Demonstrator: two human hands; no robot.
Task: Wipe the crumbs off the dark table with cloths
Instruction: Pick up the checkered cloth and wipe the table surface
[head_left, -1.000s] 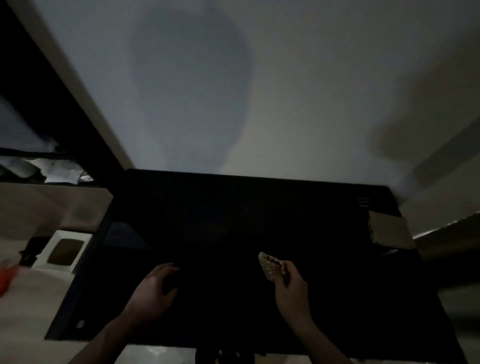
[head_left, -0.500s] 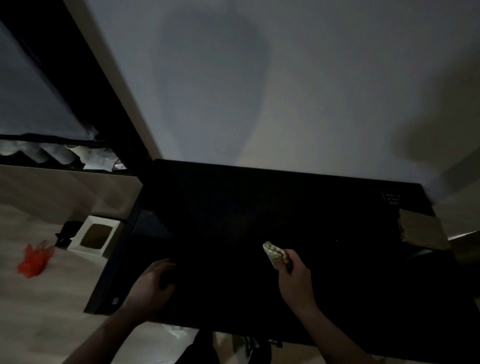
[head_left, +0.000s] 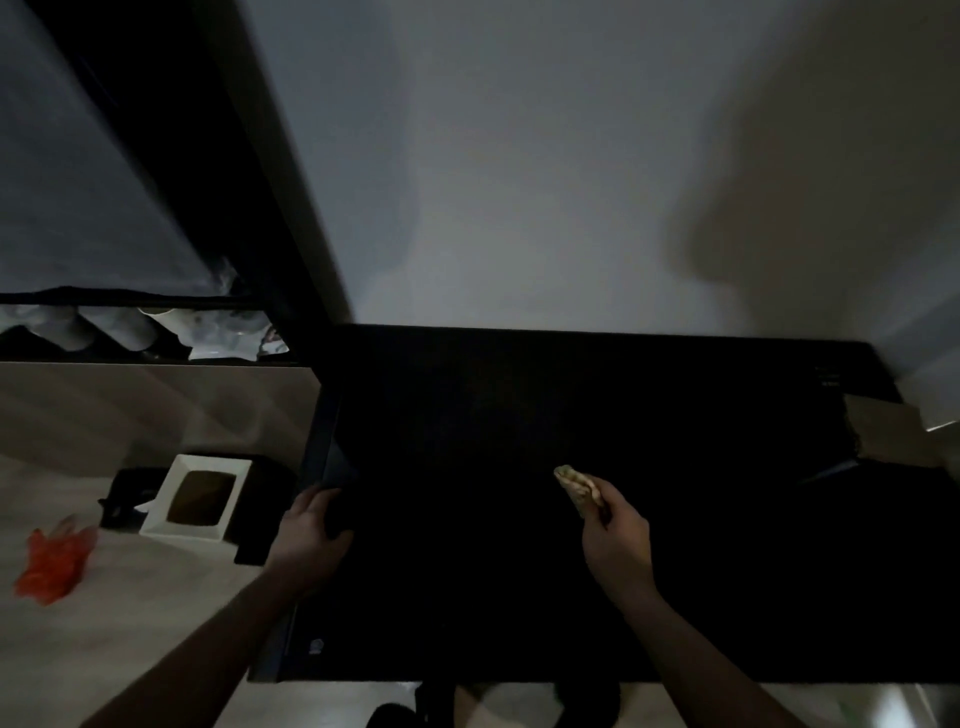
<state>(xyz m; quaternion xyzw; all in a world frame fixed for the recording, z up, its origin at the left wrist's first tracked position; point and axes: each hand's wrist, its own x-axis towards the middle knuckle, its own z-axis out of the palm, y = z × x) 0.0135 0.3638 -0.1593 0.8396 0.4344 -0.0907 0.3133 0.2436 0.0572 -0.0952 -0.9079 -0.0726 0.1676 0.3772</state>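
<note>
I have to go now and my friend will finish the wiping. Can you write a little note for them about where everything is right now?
Left hand: at the left edge of the dark table, fingers curled; too dark to tell if it holds anything.
Right hand: pinching a small bunched cloth over the middle of the table.
Done: cannot say; no crumbs show on the dark top in this dim light.
Left: wipe across the whole top and check it under better light.
</note>
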